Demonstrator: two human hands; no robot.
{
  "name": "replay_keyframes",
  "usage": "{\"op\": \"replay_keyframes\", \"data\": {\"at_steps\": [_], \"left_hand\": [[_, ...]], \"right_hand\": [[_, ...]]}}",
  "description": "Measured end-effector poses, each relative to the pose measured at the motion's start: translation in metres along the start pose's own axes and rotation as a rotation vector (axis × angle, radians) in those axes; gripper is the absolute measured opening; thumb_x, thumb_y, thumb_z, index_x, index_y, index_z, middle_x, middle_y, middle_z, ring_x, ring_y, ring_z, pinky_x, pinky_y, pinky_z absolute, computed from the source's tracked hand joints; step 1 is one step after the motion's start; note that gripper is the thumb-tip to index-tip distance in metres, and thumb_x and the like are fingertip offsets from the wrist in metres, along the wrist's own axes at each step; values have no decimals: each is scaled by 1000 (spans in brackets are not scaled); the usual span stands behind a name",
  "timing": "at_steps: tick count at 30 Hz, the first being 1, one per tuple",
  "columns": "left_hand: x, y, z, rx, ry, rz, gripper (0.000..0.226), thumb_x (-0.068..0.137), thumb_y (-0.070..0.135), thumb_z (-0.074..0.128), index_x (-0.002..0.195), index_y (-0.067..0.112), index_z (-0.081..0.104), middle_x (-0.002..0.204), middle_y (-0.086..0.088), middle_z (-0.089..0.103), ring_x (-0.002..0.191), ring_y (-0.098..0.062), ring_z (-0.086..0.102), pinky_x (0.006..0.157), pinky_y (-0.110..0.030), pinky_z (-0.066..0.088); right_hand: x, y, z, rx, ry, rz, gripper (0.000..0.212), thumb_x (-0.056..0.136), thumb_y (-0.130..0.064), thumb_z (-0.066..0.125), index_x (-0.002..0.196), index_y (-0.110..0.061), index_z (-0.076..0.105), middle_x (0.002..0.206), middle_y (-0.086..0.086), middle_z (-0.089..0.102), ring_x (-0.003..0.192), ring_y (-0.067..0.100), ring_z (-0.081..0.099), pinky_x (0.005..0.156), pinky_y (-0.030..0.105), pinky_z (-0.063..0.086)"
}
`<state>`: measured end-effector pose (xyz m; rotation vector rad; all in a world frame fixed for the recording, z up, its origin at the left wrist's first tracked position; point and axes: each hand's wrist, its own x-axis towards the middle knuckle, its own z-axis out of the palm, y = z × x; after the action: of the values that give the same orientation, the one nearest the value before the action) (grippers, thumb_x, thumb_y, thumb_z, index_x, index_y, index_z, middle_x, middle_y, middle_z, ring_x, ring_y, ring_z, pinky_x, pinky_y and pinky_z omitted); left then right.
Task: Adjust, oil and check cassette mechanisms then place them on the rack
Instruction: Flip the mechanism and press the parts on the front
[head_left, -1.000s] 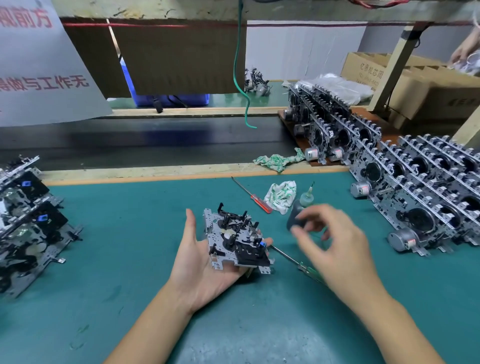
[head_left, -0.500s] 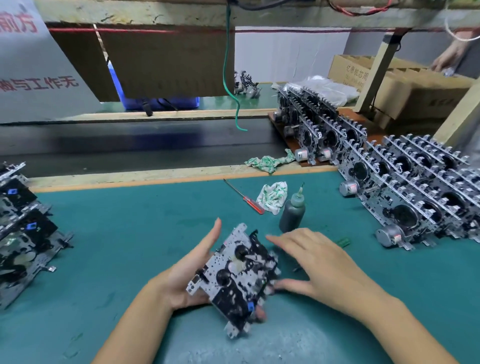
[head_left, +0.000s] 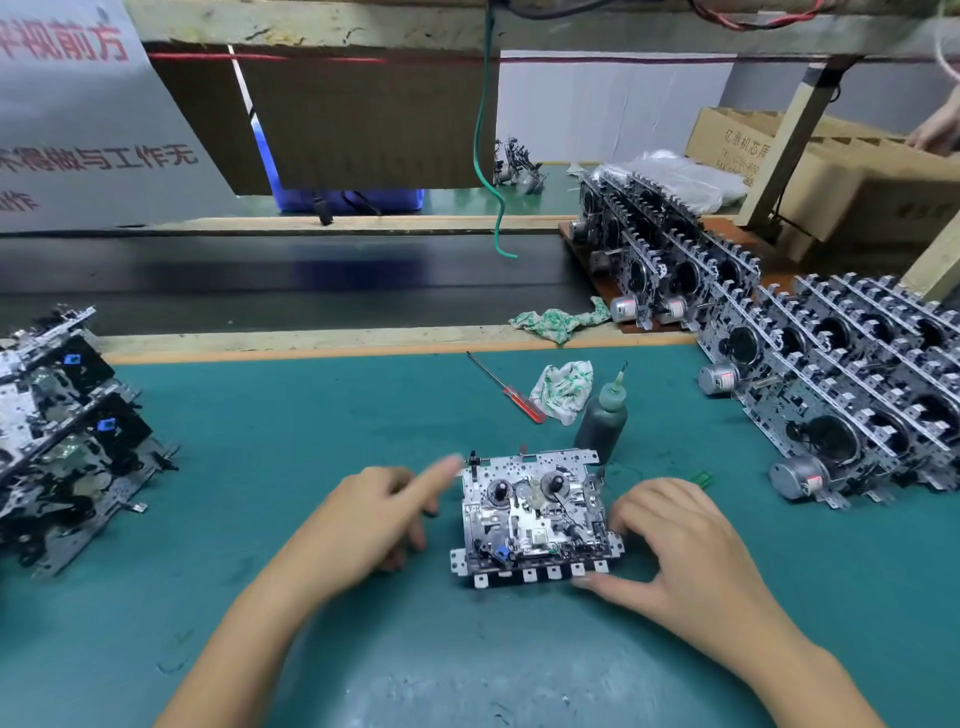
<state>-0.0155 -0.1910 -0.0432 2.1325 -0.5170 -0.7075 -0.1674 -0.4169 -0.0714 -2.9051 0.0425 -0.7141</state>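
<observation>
- Head view: cassette mechanism (head_left: 532, 519) lies flat on the green worktop (head_left: 260, 441), reel side up, tab edge toward the person.
- Left hand (head_left: 374, 525) just left of mechanism; index finger stretched toward its far-left corner (blurred, can't tell if touching), other fingers loosely curled, holding nothing.
- Right hand (head_left: 680, 540) at mechanism's right side; thumb on near-right edge, fingers bent against right edge, a pinch grip.
- Oil bottle (head_left: 602, 423) upright just behind mechanism's far-right corner.
- Red-handled screwdriver (head_left: 506, 388) and rag (head_left: 563, 389) behind mechanism, left of bottle.
- Rack of mechanisms (head_left: 857, 384) well right of mechanism; another stack (head_left: 57, 431) far left.
</observation>
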Motion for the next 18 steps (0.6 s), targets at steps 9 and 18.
{"op": "replay_keyframes", "data": {"at_steps": [9, 18], "left_hand": [[-26, -5, 49, 673, 270, 212, 63, 57, 93, 34, 66, 31, 28, 59, 8, 45, 74, -12, 60, 61, -26, 36], [-18, -9, 58, 589, 497, 290, 65, 51, 82, 39, 52, 18, 52, 41, -3, 52, 45, -25, 56, 46, -28, 39]], "right_hand": [[2, -9, 9, -64, 62, -21, 52, 78, -59, 49, 65, -10, 59, 65, -2, 54, 60, 20, 54, 71, 26, 34], [1, -6, 11, 31, -28, -52, 49, 73, -63, 55, 66, -15, 53, 69, -4, 51, 66, 18, 47, 67, 27, 35]]}}
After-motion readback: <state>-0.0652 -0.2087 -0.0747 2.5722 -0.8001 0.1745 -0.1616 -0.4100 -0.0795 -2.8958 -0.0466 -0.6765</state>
